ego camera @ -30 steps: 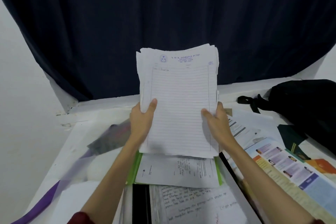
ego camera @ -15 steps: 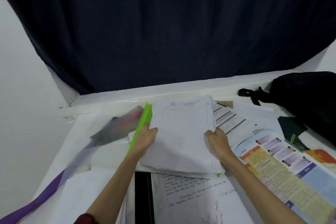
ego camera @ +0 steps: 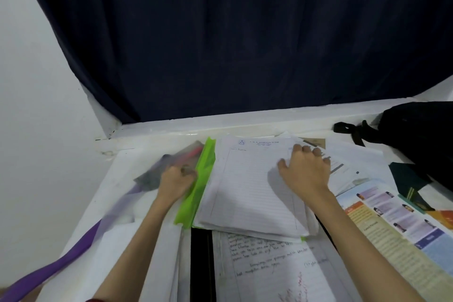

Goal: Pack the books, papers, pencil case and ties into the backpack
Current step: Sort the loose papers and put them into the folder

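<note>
- Green folder [ego camera: 196, 186] lies open on the counter [ego camera: 117, 247], its flap pinched in your left hand [ego camera: 177, 180].
- Your right hand [ego camera: 304, 171] presses, fingers spread, on the paper stack [ego camera: 245, 193] inside it.
- Step in hand looks like filing the papers; next, fold the flap over squarely.
- Backpack [ego camera: 421, 140] waits at two o'clock, well apart.

Big dark navy curtain [ego camera: 245, 39] hangs behind everything, covering most of the back. Plain white wall [ego camera: 31, 95] on the left side, and a white tabletop [ego camera: 152, 142] runs underneath it all.
</note>
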The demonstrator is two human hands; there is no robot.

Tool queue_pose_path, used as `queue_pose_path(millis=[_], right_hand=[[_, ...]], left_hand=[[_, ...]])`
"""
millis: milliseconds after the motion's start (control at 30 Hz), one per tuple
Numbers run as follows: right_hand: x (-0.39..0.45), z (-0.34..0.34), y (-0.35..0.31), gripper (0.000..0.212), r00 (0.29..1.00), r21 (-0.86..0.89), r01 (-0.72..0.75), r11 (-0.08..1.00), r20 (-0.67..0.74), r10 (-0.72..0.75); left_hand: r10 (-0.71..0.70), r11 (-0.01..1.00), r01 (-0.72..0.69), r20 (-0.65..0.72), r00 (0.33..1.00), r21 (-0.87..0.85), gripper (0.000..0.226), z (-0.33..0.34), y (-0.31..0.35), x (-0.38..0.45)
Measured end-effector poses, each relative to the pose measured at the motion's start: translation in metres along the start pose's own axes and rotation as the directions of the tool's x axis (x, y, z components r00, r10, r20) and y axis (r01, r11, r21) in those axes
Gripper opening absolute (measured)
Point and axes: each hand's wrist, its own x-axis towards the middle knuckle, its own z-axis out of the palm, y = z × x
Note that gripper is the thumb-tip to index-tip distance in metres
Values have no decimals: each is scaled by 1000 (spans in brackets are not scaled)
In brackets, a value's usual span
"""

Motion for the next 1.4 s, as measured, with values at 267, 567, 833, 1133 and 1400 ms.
queue_pose_path(millis=[267,567,833,1133,1400], right_hand=[[-15,49,-88,33,851,253,387,887,273,-449],[-1,52,-104,26,842,417,369,831,227,-489],[27,-25,-50,51,893,888,-338,311,407,-191],[29,18,42,10,897,695,-376,613,440,51],[27,51,40,30,888,642,-420,641,437,143]], left_hand=[[-369,876,389,-124,921,284,60,-63,-92,0],[-161,984,177,-299,941,28,29,-83,-42,-13],[414,851,-383,13,910,-359,11,-28,100,-61],[433,891,-330,367,823,-311,30,41,112,-29],[-40,981,75,186,982,-181,33,44,29,15]])
